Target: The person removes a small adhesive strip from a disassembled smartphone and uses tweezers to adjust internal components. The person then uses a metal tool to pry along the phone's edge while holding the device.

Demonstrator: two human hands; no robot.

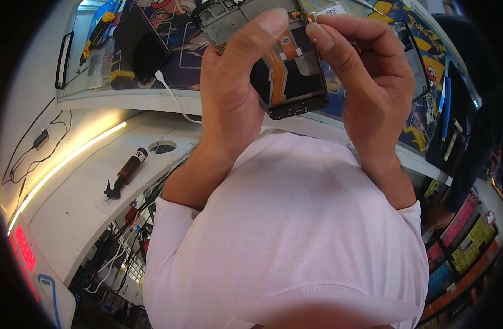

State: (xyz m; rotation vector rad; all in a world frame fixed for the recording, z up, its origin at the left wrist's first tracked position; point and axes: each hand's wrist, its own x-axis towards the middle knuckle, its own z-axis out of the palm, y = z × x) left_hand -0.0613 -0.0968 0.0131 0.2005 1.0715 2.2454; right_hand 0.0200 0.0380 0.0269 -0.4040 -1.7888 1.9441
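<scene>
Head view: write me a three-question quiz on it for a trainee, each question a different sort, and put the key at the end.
1. True or false: no hand is touching the opened phone.
2. Which colour is the long ribbon cable inside the opened phone?
A) green
B) orange
C) purple
3. Fill in the missing word: the dark phone with a white plug at its edge lies to the ____ of the opened phone.

Key:
1. False; the left hand holds it, thumb over its inner side.
2. B
3. left
</scene>
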